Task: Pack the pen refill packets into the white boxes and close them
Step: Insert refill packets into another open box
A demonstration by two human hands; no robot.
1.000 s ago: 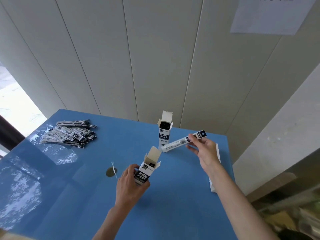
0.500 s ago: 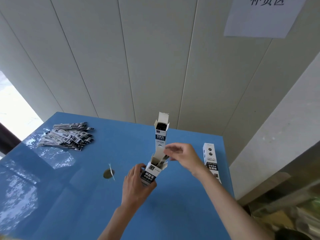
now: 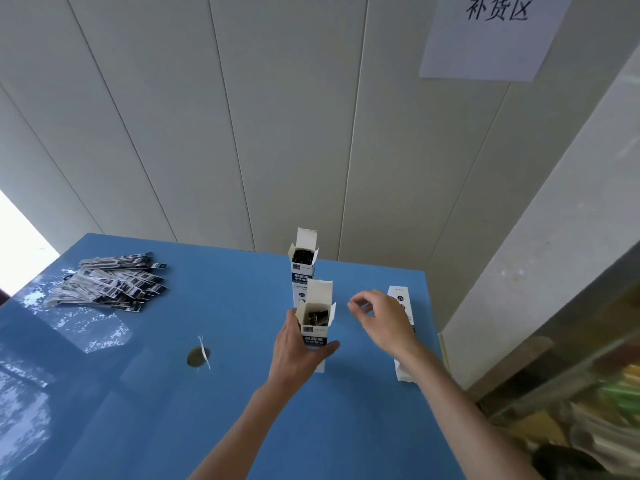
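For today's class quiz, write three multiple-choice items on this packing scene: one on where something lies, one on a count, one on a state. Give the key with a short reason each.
1. Where is the pile of refill packets?
A. far left of the blue table
B. inside the lying box
C. under the right hand

2. How many white boxes are in view?
A. one
B. two
C. three

3. What state is the held box in?
A. taped shut
B. top flap open
C. crushed flat

Key: 1 A, the pile lies at the far left. 2 C, the held box, the rear box and the lying box. 3 B, the left hand grips it with its flap up; the right hand holds nothing.
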